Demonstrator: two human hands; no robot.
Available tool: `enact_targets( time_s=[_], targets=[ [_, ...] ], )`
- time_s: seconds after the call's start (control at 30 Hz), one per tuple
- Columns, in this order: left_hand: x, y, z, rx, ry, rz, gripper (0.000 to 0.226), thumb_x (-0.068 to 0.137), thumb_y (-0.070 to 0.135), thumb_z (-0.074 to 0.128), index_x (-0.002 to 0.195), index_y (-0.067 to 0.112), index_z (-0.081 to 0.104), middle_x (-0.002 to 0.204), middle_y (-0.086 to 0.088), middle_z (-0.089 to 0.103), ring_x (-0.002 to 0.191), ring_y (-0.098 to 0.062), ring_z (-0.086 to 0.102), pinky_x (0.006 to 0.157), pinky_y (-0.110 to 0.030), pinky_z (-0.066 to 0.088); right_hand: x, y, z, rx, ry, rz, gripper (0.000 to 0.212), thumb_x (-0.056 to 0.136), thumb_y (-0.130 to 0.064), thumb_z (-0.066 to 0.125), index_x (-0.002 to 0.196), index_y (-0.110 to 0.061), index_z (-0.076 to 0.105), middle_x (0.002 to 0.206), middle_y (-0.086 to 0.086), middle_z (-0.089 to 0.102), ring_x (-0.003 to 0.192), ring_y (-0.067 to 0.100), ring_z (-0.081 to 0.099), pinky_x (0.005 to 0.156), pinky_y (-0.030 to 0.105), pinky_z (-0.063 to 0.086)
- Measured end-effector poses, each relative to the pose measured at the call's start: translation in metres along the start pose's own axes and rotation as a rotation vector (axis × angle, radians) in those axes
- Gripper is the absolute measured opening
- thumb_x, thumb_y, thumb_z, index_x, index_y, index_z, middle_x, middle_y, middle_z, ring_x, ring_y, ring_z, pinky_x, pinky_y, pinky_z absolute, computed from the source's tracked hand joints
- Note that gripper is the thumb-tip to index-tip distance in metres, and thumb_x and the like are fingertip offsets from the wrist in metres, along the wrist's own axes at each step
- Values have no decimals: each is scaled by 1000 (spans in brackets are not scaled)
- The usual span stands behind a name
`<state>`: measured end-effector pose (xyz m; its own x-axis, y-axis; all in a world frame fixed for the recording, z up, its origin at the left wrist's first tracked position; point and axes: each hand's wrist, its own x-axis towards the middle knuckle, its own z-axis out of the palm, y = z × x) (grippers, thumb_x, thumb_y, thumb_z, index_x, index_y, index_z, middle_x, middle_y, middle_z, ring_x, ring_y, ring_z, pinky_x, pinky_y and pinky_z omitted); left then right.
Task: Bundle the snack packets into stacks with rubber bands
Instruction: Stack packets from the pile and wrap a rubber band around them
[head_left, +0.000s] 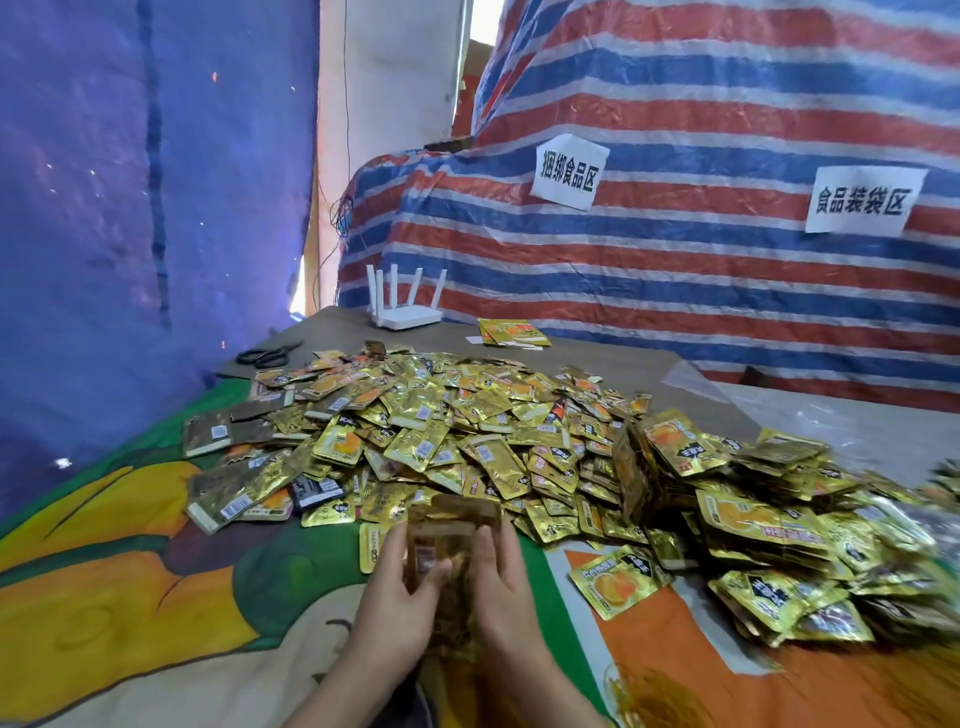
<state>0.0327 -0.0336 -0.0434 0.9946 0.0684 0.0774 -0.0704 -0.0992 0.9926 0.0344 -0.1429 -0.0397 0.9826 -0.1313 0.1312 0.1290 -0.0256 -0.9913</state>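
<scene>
Both hands met low in the middle of the view, pressed from either side on a small stack of packets (441, 540) held on edge. The left hand (395, 603) closed on the stack's left side with the thumb across its near face; the right hand (506, 587) clamped its right side, fingers pointing away. The stack itself was blurred, so whether a rubber band was on it could not be told.

Just right of the grip one gold packet (615, 578) lay alone on the colourful cloth (156, 597). Beyond the hands spread the big heap of loose packets (467, 431), running on to the right. Far past the heap to the left lay black scissors (267, 356); a white router (405, 304) stood behind, before the striped tarp (675, 260) bearing two paper signs (569, 171).
</scene>
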Motion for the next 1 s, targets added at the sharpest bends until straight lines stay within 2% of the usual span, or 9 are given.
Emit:
enact_targets(
  time_s=[0.07,0.2,0.33,0.4,0.5,0.63,0.83,0.93,1.0],
  targets=[
    [-5,-6,1,-20,-8,-13,38,95,21,61,106,55,47,99,16,71,97,-1,65,84,-27,50,-6,2,-4,-71,-19,-35,24,93,-41,62,114,-35,54,113,-9,67,107,4,64,95,28,52],
    [-13,-5,2,5,29,97,57,96,22,59,107,73,38,103,35,64,96,13,61,76,-12,46,-14,1,-11,-127,-24,-71,35,90,-26,72,118,-33,53,107,-13,69,100,-1,65,86,19,53],
    [-29,-12,2,71,-93,159,74,98,13,53,128,74,23,139,25,49,128,5,47,105,-22,42,-30,12,-10,-103,-51,-26,30,93,-18,69,116,-30,53,100,-20,69,93,-6,66,75,9,49],
    [-33,-16,3,117,-163,172,80,98,7,50,135,68,14,147,20,38,132,10,39,106,-12,35,-36,18,-7,-89,-38,16,27,95,-15,65,116,-29,54,101,-13,70,93,-6,65,76,10,49],
    [-29,-21,1,139,-200,178,84,95,1,52,143,57,13,143,24,39,125,19,40,94,2,32,-37,20,-4,-78,-9,45,24,91,-20,59,110,-33,56,103,-8,69,94,-1,65,84,21,53],
    [-26,-23,-2,136,-222,132,57,94,7,60,137,37,38,129,12,58,121,-3,54,102,-22,44,-36,16,-5,-100,9,27,32,73,-29,55,105,-34,59,101,-7,67,92,-1,63,81,19,52],
    [-31,-26,-1,102,-231,86,54,89,-1,65,129,27,40,113,9,67,105,6,62,88,-9,45,-48,14,-5,-105,9,-9,33,75,-18,54,106,-30,59,97,-9,65,88,-3,60,77,12,47],
    [-31,-26,-1,47,-187,48,47,87,6,71,118,32,48,104,8,72,100,-2,66,85,-18,51,-54,7,-13,-188,-73,1,39,77,-34,51,115,-32,58,111,-8,62,104,3,58,93,24,47],
    [-31,-25,0,10,-181,25,45,85,11,74,115,34,49,107,5,71,102,-8,67,90,-29,52,-46,-4,-34,-363,-127,-22,36,92,-41,47,123,-27,59,119,-5,58,109,4,53,100,26,43]
  ],
)
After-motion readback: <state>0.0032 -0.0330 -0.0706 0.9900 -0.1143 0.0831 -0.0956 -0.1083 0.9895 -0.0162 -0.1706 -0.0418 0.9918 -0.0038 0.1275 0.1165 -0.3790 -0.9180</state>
